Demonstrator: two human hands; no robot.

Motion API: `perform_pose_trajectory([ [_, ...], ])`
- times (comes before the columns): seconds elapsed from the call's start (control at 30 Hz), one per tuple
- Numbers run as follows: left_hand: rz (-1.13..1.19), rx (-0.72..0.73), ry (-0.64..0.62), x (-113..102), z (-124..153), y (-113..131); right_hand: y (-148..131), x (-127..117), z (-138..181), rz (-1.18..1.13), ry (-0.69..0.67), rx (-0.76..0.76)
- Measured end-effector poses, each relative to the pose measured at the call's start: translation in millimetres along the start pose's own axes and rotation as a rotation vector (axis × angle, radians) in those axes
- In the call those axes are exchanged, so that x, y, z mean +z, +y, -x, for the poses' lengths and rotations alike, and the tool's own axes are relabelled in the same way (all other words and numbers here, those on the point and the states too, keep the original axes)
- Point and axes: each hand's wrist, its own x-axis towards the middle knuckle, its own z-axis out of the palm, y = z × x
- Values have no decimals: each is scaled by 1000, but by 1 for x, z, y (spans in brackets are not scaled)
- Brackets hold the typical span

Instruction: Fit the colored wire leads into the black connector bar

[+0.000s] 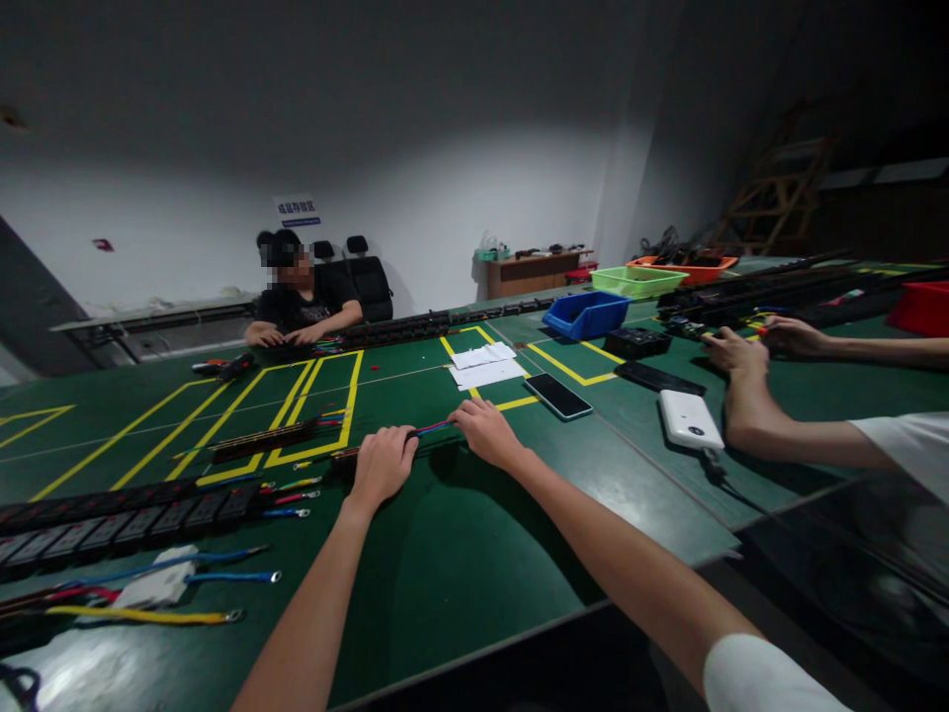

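My left hand (383, 465) is closed around the end of a dark bar-like piece on the green table. From that end red and blue wires (434, 428) run to the right. Their far ends are pinched between the fingertips of my right hand (485, 433), and the wire tips are hidden. Left of my left hand lie thin dark strips (274, 438) with coloured wire ends. Closer to me is a row of black socket-like modules (148, 529). Below it sit a blue wire (233, 577) and a yellow wire (140, 615), each with a ring terminal.
A phone (558, 396) and white papers (485, 367) lie beyond my right hand. To the right are a white power bank (689, 420) with a cable, a blue bin (585, 315) and a co-worker's hands (741, 358). Another person (301, 302) sits across the table.
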Motion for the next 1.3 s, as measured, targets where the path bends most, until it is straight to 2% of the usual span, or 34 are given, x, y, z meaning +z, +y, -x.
perform_pose_trajectory([
  [0.5,46,-29,-18,2,1,-1,-2,-2,1,-77,-12,41],
  [0.8,-32,-1,14,5,1,-2,-1,3,0,-77,-16,109],
  [1.3,0,5,20,9,1,-5,-2,3,-1,-144,36,126],
])
